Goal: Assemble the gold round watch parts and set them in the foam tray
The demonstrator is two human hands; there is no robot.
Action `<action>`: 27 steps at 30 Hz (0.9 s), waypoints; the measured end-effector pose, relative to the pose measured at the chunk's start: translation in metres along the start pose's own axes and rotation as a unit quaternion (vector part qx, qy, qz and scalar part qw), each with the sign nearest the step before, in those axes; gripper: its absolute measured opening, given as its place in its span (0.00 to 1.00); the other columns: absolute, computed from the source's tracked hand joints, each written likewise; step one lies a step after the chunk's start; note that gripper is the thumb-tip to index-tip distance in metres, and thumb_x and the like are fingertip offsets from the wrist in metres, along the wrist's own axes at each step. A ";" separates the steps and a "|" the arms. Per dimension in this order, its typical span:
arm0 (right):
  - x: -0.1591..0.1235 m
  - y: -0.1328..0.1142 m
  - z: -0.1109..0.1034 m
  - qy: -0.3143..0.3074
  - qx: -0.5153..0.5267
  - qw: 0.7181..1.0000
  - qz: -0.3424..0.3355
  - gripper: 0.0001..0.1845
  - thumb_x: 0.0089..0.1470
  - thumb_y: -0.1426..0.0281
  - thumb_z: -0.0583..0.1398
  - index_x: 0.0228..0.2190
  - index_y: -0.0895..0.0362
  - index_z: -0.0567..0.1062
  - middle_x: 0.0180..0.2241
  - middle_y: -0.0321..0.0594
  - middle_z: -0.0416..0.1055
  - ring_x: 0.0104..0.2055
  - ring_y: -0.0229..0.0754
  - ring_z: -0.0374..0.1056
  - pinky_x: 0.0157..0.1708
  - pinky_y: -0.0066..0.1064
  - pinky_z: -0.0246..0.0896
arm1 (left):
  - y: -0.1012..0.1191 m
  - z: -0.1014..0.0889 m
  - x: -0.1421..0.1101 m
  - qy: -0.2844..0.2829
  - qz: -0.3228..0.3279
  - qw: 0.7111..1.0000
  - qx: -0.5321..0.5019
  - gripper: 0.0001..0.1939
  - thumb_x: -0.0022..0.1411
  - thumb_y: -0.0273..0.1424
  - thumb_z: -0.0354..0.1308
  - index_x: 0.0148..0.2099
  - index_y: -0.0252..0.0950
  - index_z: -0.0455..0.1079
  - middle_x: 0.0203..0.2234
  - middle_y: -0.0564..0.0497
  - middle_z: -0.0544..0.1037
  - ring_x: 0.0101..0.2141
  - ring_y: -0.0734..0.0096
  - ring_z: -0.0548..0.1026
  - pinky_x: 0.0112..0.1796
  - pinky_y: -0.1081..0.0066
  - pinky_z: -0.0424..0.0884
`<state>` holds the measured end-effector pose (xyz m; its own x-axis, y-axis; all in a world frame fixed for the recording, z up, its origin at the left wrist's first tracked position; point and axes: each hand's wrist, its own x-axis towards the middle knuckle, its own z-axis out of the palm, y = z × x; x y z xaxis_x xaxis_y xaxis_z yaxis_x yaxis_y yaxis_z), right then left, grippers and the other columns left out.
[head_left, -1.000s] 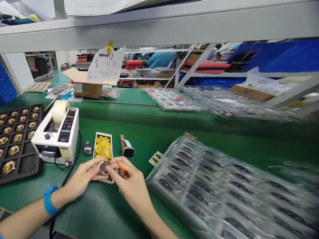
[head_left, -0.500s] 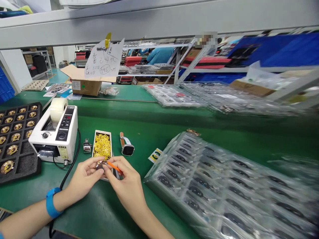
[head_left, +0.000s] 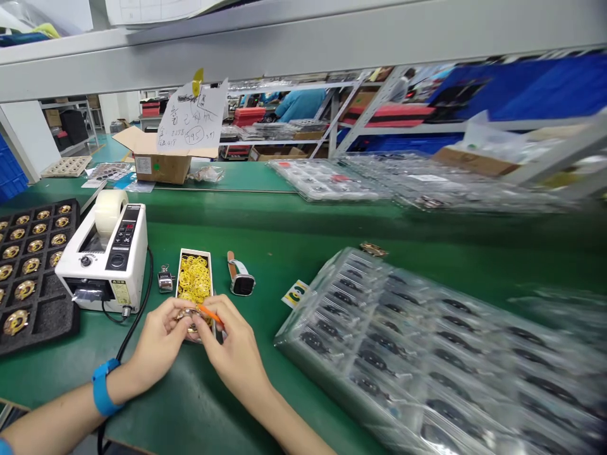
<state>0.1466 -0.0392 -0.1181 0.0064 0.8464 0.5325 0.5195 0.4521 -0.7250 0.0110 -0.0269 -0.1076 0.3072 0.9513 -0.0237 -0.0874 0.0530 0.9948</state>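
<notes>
In front of the white box (head_left: 212, 265) of yellow rings (head_left: 194, 278), a small round gold-coloured metal part (head_left: 188, 314) is held up. My left hand (head_left: 160, 335) pinches its left side between thumb and fingers. The thumb of my right hand (head_left: 233, 344) presses at its right side. Across the fingers of that same hand lies a thin orange stick (head_left: 210, 314), its near end tucked into the grip. Fingers cover much of the part, and the stick's tip is hard to make out.
A white tape dispenser (head_left: 107, 253) stands left, beside a black foam tray (head_left: 57, 319) of similar gold parts. Behind my hands are a tally counter (head_left: 165, 280) and a wristwatch (head_left: 241, 281). Stacked clear plastic trays (head_left: 327, 354) fill the right. A metal beam (head_left: 303, 41) crosses above.
The round part has turned in my fingers, from a dark face to a shiny gold one. My right hand and the orange stick have shifted slightly left. The view has moved a little.
</notes>
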 end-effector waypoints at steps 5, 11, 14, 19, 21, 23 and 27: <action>0.000 -0.002 -0.005 0.027 -0.113 0.981 -0.156 0.06 0.55 0.78 0.54 0.30 0.55 0.68 0.29 0.41 0.71 0.31 0.40 0.68 0.28 0.28 0.63 | 0.008 -0.012 0.001 -0.024 0.143 0.954 0.264 0.07 0.62 0.27 0.50 0.37 0.36 0.69 0.37 0.45 0.74 0.40 0.64 0.72 0.42 0.65 0.69; -0.003 -0.011 -0.013 0.063 -0.223 0.926 -0.297 0.08 0.55 0.78 0.55 0.36 0.57 0.72 0.30 0.44 0.76 0.28 0.41 0.68 0.28 0.30 0.62 | 0.015 -0.017 0.004 -0.021 0.231 0.872 0.431 0.07 0.53 0.20 0.52 0.29 0.36 0.69 0.25 0.49 0.71 0.30 0.66 0.66 0.30 0.68 0.62; -0.011 -0.011 -0.016 0.110 -0.231 0.912 -0.319 0.10 0.53 0.77 0.59 0.37 0.54 0.74 0.29 0.41 0.76 0.24 0.38 0.66 0.24 0.29 0.59 | 0.016 -0.014 0.005 0.024 0.106 0.946 0.305 0.04 0.51 0.23 0.54 0.27 0.36 0.66 0.22 0.53 0.70 0.27 0.70 0.67 0.29 0.71 0.63; -0.013 -0.009 -0.012 0.134 -0.252 0.909 -0.305 0.10 0.56 0.77 0.57 0.36 0.53 0.76 0.30 0.42 0.77 0.23 0.37 0.64 0.24 0.29 0.57 | 0.016 -0.010 0.004 -0.004 -0.084 0.995 0.048 0.11 0.49 0.34 0.62 0.30 0.34 0.66 0.18 0.55 0.71 0.20 0.75 0.69 0.25 0.73 0.67; -0.009 -0.007 -0.010 0.138 -0.244 0.917 -0.285 0.08 0.57 0.76 0.57 0.35 0.56 0.75 0.32 0.45 0.77 0.25 0.37 0.65 0.25 0.29 0.58 | 0.016 -0.009 0.003 -0.008 -0.100 0.995 0.012 0.15 0.47 0.37 0.65 0.33 0.32 0.68 0.19 0.53 0.74 0.20 0.74 0.71 0.24 0.73 0.68; -0.006 -0.006 -0.008 0.129 -0.228 0.928 -0.266 0.06 0.56 0.77 0.57 0.34 0.58 0.75 0.33 0.47 0.77 0.27 0.38 0.66 0.25 0.29 0.59 | 0.016 -0.008 0.002 -0.013 -0.099 0.995 -0.010 0.17 0.47 0.38 0.66 0.35 0.31 0.69 0.21 0.52 0.76 0.22 0.74 0.73 0.25 0.75 0.69; -0.005 -0.002 -0.007 0.104 -0.193 0.944 -0.248 0.06 0.55 0.79 0.58 0.35 0.61 0.74 0.31 0.47 0.77 0.30 0.41 0.68 0.29 0.30 0.62 | 0.015 -0.004 -0.002 0.004 -0.087 0.996 -0.033 0.18 0.48 0.36 0.67 0.38 0.31 0.69 0.19 0.53 0.76 0.21 0.75 0.74 0.25 0.76 0.70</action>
<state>0.1515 -0.0463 -0.1169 -0.1727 0.4665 0.8675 0.7750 0.6079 -0.1726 0.0053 -0.0270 -0.0933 0.3155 0.9285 -0.1960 -0.0966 0.2369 0.9667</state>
